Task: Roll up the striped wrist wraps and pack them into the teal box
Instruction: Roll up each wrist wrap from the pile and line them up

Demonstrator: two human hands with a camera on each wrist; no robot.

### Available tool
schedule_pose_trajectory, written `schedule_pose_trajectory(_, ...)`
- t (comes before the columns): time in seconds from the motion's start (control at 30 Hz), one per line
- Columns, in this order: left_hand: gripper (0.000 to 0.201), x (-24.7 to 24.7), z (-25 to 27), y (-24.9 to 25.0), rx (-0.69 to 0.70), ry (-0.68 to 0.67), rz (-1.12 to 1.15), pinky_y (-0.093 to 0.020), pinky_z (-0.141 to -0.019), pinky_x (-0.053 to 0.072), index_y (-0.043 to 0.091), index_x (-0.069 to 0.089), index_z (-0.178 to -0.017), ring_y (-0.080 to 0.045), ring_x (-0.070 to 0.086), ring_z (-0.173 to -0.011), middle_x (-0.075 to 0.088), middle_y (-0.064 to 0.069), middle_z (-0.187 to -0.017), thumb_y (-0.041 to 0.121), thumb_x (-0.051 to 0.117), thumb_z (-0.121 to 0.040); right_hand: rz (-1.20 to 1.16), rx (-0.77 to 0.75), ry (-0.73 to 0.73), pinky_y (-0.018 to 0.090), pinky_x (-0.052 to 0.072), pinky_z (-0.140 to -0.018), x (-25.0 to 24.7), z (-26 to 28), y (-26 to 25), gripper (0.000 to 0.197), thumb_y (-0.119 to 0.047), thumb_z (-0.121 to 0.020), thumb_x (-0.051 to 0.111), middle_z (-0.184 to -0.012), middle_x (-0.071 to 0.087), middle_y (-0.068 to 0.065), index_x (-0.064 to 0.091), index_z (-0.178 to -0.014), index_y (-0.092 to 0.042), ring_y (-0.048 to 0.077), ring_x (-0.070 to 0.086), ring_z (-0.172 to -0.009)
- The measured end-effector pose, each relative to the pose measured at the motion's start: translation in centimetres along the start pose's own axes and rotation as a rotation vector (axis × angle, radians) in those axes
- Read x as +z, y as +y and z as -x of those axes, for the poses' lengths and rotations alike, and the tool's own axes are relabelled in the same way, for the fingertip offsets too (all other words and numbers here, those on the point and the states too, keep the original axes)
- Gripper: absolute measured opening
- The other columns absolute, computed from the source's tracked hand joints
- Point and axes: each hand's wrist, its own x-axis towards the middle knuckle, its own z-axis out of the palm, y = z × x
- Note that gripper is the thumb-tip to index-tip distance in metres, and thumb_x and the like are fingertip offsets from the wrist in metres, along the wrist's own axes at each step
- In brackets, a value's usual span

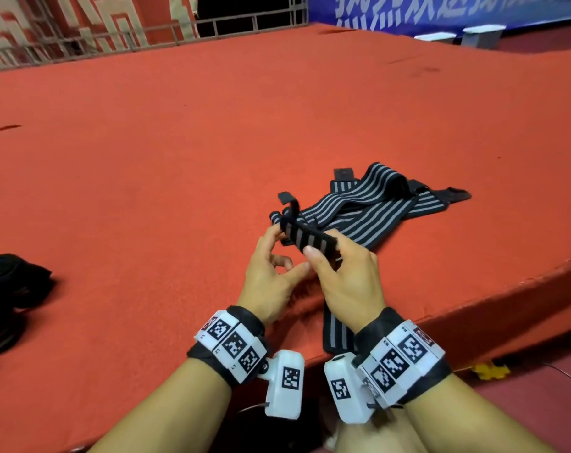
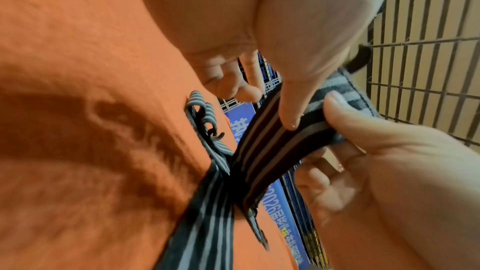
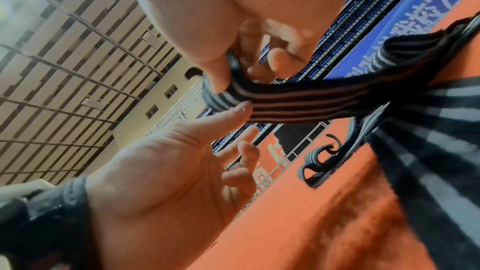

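Both hands' grip pinches striped wrist wrap (image 1: pixel 307 238); blue banner (image 3: pixel 426 7) reads "202".

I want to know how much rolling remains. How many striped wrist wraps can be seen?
2, as far as I can tell. One wrap is held by the left hand and right hand. The other wrap lies on the red mat behind. Their overlap may hide more.
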Motion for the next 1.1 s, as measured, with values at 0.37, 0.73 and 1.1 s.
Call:
schedule_pose_trajectory(0.37, 0.02, -4.2, 1.2, 1.0, 0.022, 0.152, -0.008, -0.031, -0.093, 0.051, 0.022, 0.07, -0.107, -0.011, 0.065, -0.097, 0.075, 0.005, -0.102, 0.026, 0.059, -0.092, 0.121, 0.162, -0.251, 0.032, 0.049, -0.096, 1.0, 0.1, 1.2, 0.045, -0.021, -0.071, 0.085, -0.112, 0.07, -0.014, 0.068, -0.112, -0.032, 0.01, 0.062, -0.109)
schedule_pose_trajectory(0.73, 0.005, -8.3, 2.4, 0.7, -0.083, 0.296, -0.037, -0.03, -0.073, 0.052, 0.011, 0.065, -0.094, -0.013, 0.064, -0.079, 0.069, -0.003, -0.087, 0.014, 0.063, -0.098, 0.163, 0.116, -0.241, 0.028, 0.043, -0.071, 4.5, 1.3, -1.1, 0.01, -0.012, -0.085, 0.068, -0.069, 0.066, -0.009, 0.07, -0.08, -0.021, 0.016, 0.063, -0.076)
schedule_pose_trajectory(1.1, 0.009, -12.2, 4.9, 1.4, -0.284, 0.21, 0.074, -0.038, -0.078, 0.059, 0.006, 0.062, -0.092, -0.025, 0.07, -0.082, 0.073, -0.021, -0.095, -0.001, 0.067, -0.091, -0.28, 0.03, -0.526, 0.021, 0.046, -0.066, 7.3, 2.7, -2.3, 0.014, -0.005, -0.066, 0.073, -0.069, 0.062, -0.008, 0.064, -0.073, -0.013, 0.003, 0.056, -0.068)
